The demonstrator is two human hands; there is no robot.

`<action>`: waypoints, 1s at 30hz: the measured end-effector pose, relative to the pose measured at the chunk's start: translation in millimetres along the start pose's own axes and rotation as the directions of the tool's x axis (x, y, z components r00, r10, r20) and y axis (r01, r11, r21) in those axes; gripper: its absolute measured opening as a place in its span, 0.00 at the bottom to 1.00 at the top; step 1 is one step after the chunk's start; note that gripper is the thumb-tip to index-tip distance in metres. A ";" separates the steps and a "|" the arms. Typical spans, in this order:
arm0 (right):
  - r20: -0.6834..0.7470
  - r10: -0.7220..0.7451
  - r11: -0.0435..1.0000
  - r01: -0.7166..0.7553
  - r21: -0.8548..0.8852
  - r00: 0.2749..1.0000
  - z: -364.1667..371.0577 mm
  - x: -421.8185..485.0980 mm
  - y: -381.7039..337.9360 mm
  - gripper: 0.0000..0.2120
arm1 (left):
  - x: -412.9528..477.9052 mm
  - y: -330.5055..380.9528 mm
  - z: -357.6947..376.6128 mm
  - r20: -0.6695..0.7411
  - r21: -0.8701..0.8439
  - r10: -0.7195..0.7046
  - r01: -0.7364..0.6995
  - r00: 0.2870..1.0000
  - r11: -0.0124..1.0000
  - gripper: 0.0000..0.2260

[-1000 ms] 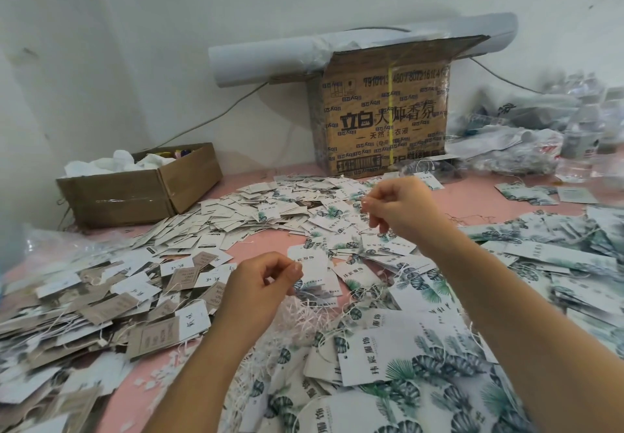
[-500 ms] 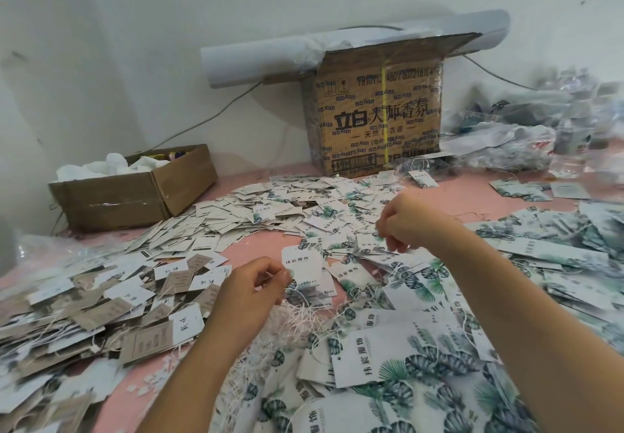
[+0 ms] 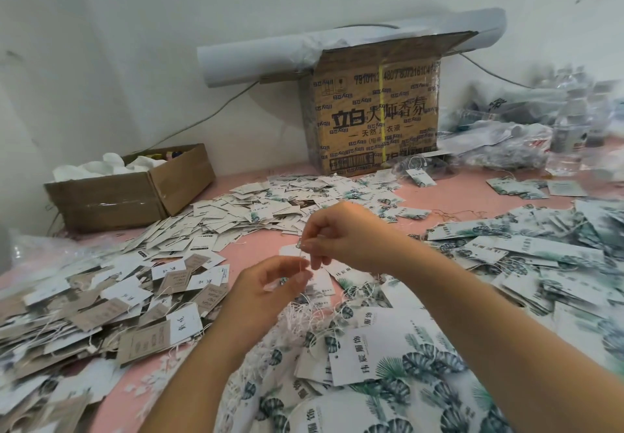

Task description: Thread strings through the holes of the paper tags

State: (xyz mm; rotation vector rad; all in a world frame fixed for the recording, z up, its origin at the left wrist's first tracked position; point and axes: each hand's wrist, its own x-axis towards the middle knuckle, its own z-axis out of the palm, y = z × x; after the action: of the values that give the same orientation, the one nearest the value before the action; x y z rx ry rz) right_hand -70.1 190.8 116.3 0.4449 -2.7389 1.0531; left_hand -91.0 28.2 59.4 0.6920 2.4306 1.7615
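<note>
Both hands meet over the middle of the pink table (image 3: 263,247). My left hand (image 3: 266,292) pinches a thin white string (image 3: 301,265) with thumb and forefinger. My right hand (image 3: 347,236) pinches the top of a small white paper tag (image 3: 291,251) where the string runs up to it; the hole is hidden by my fingers. A loose bundle of white strings (image 3: 304,317) lies just below the hands. Leaf-printed tags (image 3: 381,348) are heaped near me.
Brown and white strung tags (image 3: 111,311) pile at the left, small tags (image 3: 270,209) beyond the hands, more leaf tags (image 3: 540,250) at the right. A low cardboard box (image 3: 128,192) stands back left, a tall printed carton (image 3: 374,118) at the back, plastic bags and bottles (image 3: 567,125) back right.
My right hand has come down and toward my left hand, closing the gap between them. The left hand stays at the string, and the tag now sits between the two hands.
</note>
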 end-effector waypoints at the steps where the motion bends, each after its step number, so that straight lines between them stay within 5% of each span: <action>1: -0.030 0.012 0.999 -0.013 -0.037 0.999 -1.3 0.1 0.9 0.09 | -0.6 0.1 -0.2 0.011 -0.009 -0.008 0.008 1.000 1.000 0.05; 9: -0.213 0.178 0.967 -0.210 -0.142 0.961 -25.2 0.1 22.1 0.10 | 0.0 -4.9 -3.4 0.013 0.020 -0.041 0.040 0.999 0.999 0.06; 15: 0.081 0.024 0.999 -0.021 -0.047 0.996 -10.3 -2.9 4.6 0.07 | -2.3 -2.6 2.0 0.052 0.022 0.023 -0.024 0.998 0.999 0.26; 20: -0.013 -0.079 0.995 0.078 -0.063 0.997 -6.0 -2.9 -1.7 0.04 | -2.2 1.2 5.3 0.130 -0.179 0.004 0.020 0.991 0.984 0.13; 26: -0.267 0.212 0.951 -0.261 -0.165 0.940 -33.2 -1.6 25.5 0.09 | 2.3 -8.2 -2.2 -0.040 -0.217 -0.062 0.052 0.997 0.975 0.09; 30: -0.011 0.477 0.812 -0.446 -0.376 0.879 -45.0 -7.3 46.7 0.07 | 4.6 -12.2 -3.9 -0.078 -0.206 -0.071 0.054 0.994 0.977 0.10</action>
State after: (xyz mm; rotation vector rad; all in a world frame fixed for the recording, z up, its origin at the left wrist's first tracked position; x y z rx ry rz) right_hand -76.5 255.7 118.3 -0.2612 -3.1073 0.5669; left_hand -100.2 23.6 50.5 0.5236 2.2498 2.0160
